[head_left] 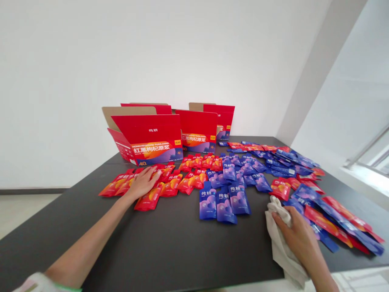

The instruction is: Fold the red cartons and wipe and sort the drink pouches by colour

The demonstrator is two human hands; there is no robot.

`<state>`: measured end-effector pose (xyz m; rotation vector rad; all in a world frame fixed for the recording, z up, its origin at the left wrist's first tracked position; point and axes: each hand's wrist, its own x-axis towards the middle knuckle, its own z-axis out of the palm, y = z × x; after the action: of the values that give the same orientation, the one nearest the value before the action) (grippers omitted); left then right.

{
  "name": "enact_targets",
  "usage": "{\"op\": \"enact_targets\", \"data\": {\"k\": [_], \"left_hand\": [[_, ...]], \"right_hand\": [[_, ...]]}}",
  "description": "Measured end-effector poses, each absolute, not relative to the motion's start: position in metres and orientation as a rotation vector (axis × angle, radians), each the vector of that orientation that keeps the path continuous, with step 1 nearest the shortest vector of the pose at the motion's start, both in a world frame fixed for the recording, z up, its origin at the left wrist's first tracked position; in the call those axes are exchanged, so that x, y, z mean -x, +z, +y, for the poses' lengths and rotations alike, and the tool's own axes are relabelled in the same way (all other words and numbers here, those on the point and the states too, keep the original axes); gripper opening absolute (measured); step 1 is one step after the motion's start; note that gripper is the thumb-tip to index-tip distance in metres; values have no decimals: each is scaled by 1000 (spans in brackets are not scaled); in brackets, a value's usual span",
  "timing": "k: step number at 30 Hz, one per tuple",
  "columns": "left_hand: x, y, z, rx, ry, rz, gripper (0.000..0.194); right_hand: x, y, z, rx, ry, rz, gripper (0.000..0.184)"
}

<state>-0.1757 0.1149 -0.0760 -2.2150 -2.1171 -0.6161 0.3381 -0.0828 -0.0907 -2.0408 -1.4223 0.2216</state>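
On the left of the dark table, my left hand [141, 183] lies over the red pouches with its fingers stretched out; part of what is beneath it is hidden. A red pouch [149, 200] lies just below its fingertips, in front of the others. My right hand [298, 233] is closed around a crumpled white cloth [282, 253], which hangs down toward the table's near edge. Several blue pouches [208, 205] lie between the two hands, printed with purple berries. Close to the cloth is another red pouch [279, 189].
Open red cartons [154, 140] with raised flaps stand along the back of the black table [170, 247]. A loose pile of flat red and blue pouches [330, 221] covers the right side. Behind the table is a white wall [146, 52].
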Motion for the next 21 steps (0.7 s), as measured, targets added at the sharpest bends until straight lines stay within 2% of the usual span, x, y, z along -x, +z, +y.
{"op": "enact_targets", "data": {"k": [3, 10, 15, 21], "left_hand": [[167, -75, 107, 2162, -667, -2147, 69], [137, -57, 73, 2297, -787, -2021, 69], [103, -39, 33, 2499, -821, -1938, 70], [62, -37, -13, 2679, -953, -1968, 67]], "right_hand": [[-335, -94, -75, 1991, 214, -1516, 37], [-371, -71, -77, 1827, 393, -1826, 47], [-438, -60, -50, 2168, -16, -1500, 50], [-452, -74, 6, 2276, -166, -1585, 58]]}}
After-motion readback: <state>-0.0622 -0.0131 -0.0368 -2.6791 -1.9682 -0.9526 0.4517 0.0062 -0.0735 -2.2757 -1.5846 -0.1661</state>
